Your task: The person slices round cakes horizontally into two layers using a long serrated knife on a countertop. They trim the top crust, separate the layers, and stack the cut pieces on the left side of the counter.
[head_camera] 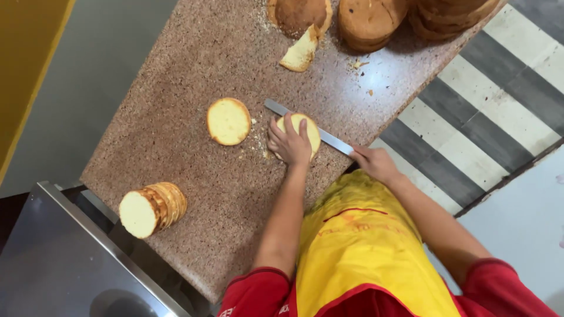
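Observation:
My left hand [289, 144] presses flat on a small round sponge cake [309, 130] on the speckled stone counter [194, 70]. A long knife [305, 127] runs sideways through that cake, its tip sticking out to the left, and my right hand [375, 162] grips its handle at the counter's edge. A cut round cake slice [228, 121] lies flat just left of my left hand, with crumbs between them.
A stack of cake slices [151, 208] lies on its side near the counter's left corner. Larger brown cakes [367, 20] and a broken piece [299, 53] sit at the far end. A steel surface [53, 258] adjoins at lower left; striped floor [487, 111] lies to the right.

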